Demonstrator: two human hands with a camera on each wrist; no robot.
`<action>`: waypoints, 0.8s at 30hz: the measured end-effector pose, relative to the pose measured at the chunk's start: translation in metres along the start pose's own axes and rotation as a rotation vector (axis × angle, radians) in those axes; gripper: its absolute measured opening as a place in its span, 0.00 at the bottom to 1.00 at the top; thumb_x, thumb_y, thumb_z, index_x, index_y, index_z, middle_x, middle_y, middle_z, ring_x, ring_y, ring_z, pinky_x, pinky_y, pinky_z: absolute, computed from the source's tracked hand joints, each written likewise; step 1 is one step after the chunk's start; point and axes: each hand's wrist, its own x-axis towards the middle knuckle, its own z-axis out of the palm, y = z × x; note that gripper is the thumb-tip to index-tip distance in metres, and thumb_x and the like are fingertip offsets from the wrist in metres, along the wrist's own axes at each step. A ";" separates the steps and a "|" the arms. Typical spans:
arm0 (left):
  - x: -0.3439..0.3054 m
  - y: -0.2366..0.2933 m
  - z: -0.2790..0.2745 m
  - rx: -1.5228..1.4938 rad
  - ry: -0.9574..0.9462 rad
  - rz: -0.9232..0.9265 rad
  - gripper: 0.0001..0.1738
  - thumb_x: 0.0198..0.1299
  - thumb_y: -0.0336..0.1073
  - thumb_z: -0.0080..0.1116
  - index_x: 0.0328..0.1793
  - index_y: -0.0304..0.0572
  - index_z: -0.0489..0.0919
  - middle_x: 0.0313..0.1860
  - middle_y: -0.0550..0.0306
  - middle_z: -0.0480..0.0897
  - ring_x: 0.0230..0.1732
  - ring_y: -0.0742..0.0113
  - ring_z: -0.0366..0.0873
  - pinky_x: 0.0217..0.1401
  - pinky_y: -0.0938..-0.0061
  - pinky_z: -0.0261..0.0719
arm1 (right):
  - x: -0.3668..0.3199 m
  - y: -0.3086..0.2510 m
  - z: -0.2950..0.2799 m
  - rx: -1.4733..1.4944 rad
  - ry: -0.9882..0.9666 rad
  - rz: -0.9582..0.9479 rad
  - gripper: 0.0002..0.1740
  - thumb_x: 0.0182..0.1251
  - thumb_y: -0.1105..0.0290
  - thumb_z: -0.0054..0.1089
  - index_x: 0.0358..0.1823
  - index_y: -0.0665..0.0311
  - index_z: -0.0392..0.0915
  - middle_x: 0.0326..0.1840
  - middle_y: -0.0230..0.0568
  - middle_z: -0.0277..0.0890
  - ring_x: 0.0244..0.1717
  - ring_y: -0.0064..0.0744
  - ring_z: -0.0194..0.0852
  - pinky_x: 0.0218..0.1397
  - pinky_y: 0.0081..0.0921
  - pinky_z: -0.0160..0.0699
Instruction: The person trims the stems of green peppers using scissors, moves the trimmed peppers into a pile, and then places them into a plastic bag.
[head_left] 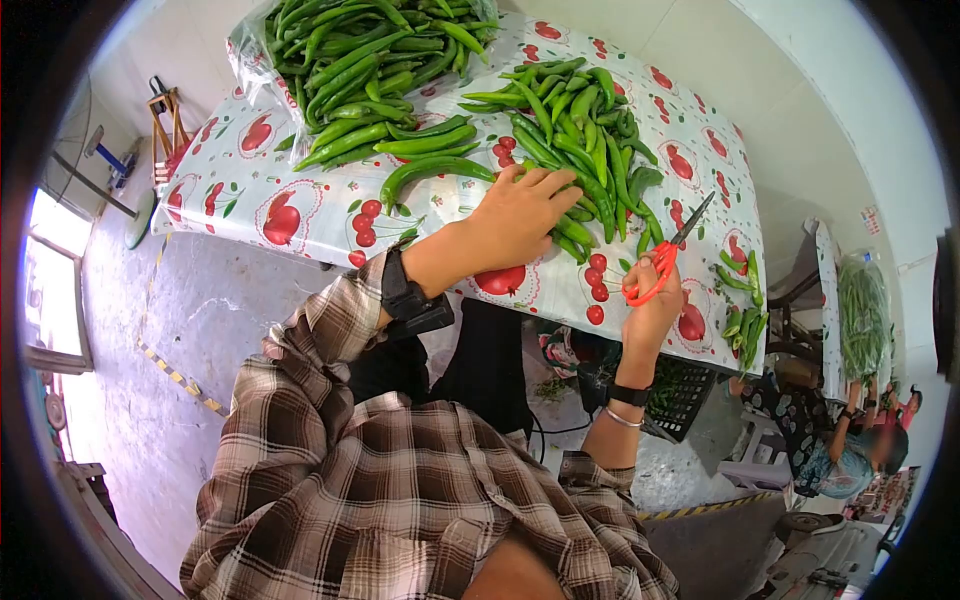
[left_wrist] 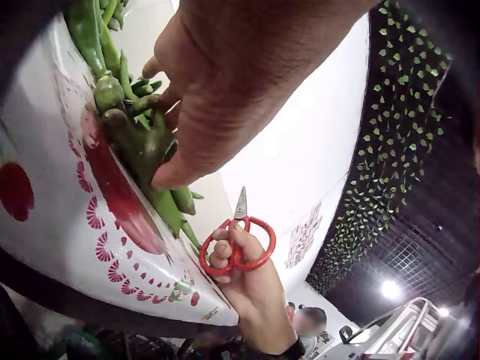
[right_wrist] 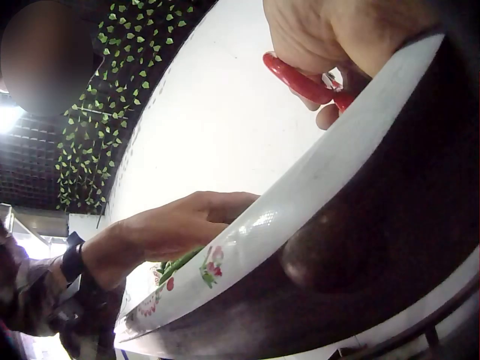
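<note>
Resting left hand (head_left: 515,215) flat, grip loose, on green peppers (head_left: 575,130) | right hand (head_left: 650,315) grip holding red scissors (head_left: 662,260)

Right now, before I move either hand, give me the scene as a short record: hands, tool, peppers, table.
left grip: fingers fairly straight, resting on the loose pepper pile
right grip: holds red scissors, blades together, pointing away, clear of the peppers
bagged peppers: far left of table, in clear plastic
small pepper heap: right table edge
tablecloth: white, red fruit print
crate: black, below the table edge
</note>
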 end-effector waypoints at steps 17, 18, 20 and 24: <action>0.011 0.004 0.004 0.111 -0.169 -0.051 0.32 0.39 0.42 0.67 0.53 0.40 0.73 0.42 0.52 0.76 0.52 0.55 0.74 0.69 0.50 0.54 | -0.001 -0.002 0.001 -0.024 0.001 -0.009 0.06 0.66 0.73 0.54 0.38 0.69 0.70 0.19 0.32 0.67 0.19 0.16 0.59 0.23 0.14 0.57; 0.010 0.004 0.004 0.093 -0.147 -0.032 0.31 0.38 0.42 0.68 0.51 0.39 0.72 0.41 0.51 0.76 0.51 0.54 0.75 0.69 0.49 0.54 | -0.001 -0.003 0.002 -0.022 0.004 -0.007 0.06 0.66 0.73 0.54 0.38 0.69 0.70 0.19 0.32 0.67 0.19 0.16 0.59 0.23 0.14 0.57; 0.009 0.005 0.003 0.075 -0.124 -0.014 0.30 0.38 0.42 0.68 0.48 0.38 0.72 0.40 0.50 0.77 0.51 0.53 0.75 0.69 0.49 0.54 | -0.001 -0.003 0.001 -0.016 -0.002 -0.004 0.06 0.66 0.73 0.54 0.38 0.69 0.70 0.19 0.32 0.67 0.19 0.16 0.59 0.23 0.14 0.57; 0.003 0.008 0.002 0.006 -0.031 0.047 0.28 0.38 0.41 0.69 0.44 0.39 0.70 0.36 0.51 0.77 0.47 0.51 0.77 0.69 0.50 0.55 | -0.002 -0.002 0.001 -0.025 -0.002 -0.002 0.06 0.65 0.73 0.54 0.38 0.68 0.70 0.18 0.32 0.67 0.19 0.16 0.59 0.23 0.14 0.57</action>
